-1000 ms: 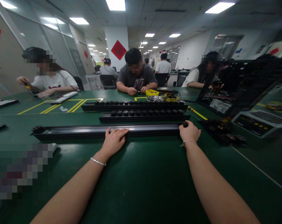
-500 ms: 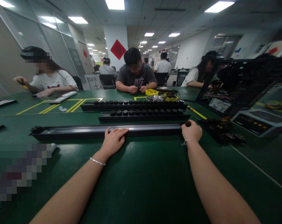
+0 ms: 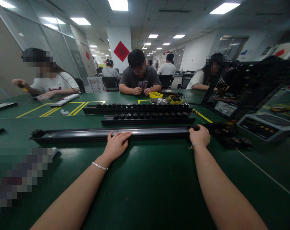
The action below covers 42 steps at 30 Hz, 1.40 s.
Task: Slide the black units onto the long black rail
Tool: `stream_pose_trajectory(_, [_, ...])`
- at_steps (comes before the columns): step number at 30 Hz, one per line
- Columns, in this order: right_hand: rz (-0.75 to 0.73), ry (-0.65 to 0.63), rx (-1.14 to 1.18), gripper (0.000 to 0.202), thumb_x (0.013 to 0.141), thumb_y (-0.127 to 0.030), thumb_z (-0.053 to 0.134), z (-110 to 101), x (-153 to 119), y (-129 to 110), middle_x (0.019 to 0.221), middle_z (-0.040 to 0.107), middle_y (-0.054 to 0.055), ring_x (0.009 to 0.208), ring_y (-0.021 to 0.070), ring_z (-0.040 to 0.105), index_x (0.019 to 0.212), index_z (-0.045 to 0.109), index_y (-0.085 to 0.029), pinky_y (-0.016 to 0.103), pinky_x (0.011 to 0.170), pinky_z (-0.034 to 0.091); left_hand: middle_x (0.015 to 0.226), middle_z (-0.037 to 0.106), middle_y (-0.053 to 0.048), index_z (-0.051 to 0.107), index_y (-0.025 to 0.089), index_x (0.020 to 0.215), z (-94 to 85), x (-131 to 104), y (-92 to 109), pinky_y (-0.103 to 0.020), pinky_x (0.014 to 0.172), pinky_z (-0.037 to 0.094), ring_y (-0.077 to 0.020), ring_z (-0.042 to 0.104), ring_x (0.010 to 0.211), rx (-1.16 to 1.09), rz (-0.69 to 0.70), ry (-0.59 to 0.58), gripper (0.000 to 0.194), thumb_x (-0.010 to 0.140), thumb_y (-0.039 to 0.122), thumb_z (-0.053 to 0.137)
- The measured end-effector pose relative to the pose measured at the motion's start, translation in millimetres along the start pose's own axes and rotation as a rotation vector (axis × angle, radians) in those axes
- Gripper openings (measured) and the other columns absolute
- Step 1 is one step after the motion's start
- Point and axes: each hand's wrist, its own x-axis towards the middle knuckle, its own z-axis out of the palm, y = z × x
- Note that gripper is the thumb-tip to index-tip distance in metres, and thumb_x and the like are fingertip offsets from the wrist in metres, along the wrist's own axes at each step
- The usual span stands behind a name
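Note:
A long black channel [image 3: 70, 134] with a shiny grey inside lies crosswise on the green table. My left hand [image 3: 116, 143] rests on its near edge around the middle, fingers stretched out and lying flat. At the channel's right end my right hand [image 3: 199, 135] is closed around a small round black part [image 3: 196, 128], mostly hidden by the fingers. Another dark knobbed piece [image 3: 38, 132] sits at the channel's left end. Behind it, two more black channels [image 3: 147, 121] [image 3: 135, 111] carry rows of small round black parts.
To the right lie a heap of dark parts [image 3: 233, 137], a grey power supply box [image 3: 267, 126] and an open black computer case [image 3: 245, 86]. Yellow trays [image 3: 156, 95] and a metal dish [image 3: 158, 101] stand farther back. Several people sit around the table and beyond.
My right hand has shifted slightly to the right with the small black part. My left hand stays in place on the channel.

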Motion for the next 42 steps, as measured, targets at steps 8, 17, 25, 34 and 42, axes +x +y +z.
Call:
stream_pose_trajectory(8, [0.044, -0.002, 0.018, 0.046, 0.072, -0.035, 0.054, -3, 3, 1, 0.113, 0.061, 0.014, 0.098, 0.0273, 0.056, 0.113, 0.064, -0.016, 0.04, 0.084, 0.045, 0.125, 0.062, 0.001, 0.052, 0.037, 0.127, 0.5, 0, 0, -0.058, 0.107, 0.016, -0.0223, 0.054, 0.114, -0.005, 0.0, -0.004, 0.043, 0.086, 0.025, 0.044])
stream_pose_trajectory(17, [0.121, -0.033, 0.029, 0.048, 0.073, -0.035, 0.055, -10, 6, -1, 0.111, 0.063, 0.014, 0.097, 0.0284, 0.057, 0.116, 0.063, -0.017, 0.041, 0.082, 0.046, 0.126, 0.062, 0.0, 0.052, 0.037, 0.126, -0.3, 0, 0, -0.058, 0.107, 0.016, -0.0223, 0.054, 0.113, -0.014, -0.002, -0.004, 0.043, 0.086, 0.025, 0.044])
stream_pose_trajectory(25, [0.129, -0.011, 0.048, 0.046, 0.071, -0.035, 0.057, -11, 12, 6, 0.102, 0.066, 0.013, 0.092, 0.0274, 0.058, 0.113, 0.065, -0.018, 0.041, 0.084, 0.046, 0.125, 0.062, 0.001, 0.052, 0.037, 0.127, 0.0, 0, -1, -0.058, 0.107, 0.016, -0.0223, 0.055, 0.113, -0.006, -0.006, -0.007, 0.044, 0.085, 0.025, 0.045])
stream_pose_trajectory(34, [0.15, -0.029, 0.062, 0.046, 0.071, -0.034, 0.057, -14, 13, 6, 0.107, 0.066, 0.013, 0.096, 0.0286, 0.059, 0.114, 0.065, -0.02, 0.041, 0.085, 0.046, 0.126, 0.061, 0.001, 0.051, 0.037, 0.127, 0.2, -1, 0, -0.057, 0.108, 0.015, -0.0221, 0.054, 0.114, -0.015, -0.004, -0.006, 0.044, 0.086, 0.025, 0.044])
stream_pose_trajectory(42, [0.134, 0.006, 0.072, 0.044, 0.071, -0.035, 0.057, -10, 19, 13, 0.102, 0.066, 0.012, 0.092, 0.0274, 0.059, 0.111, 0.067, -0.019, 0.04, 0.083, 0.046, 0.126, 0.062, 0.001, 0.052, 0.038, 0.126, -1.0, -1, 0, -0.057, 0.108, 0.016, -0.0225, 0.054, 0.114, -0.006, -0.017, -0.013, 0.043, 0.086, 0.025, 0.045])
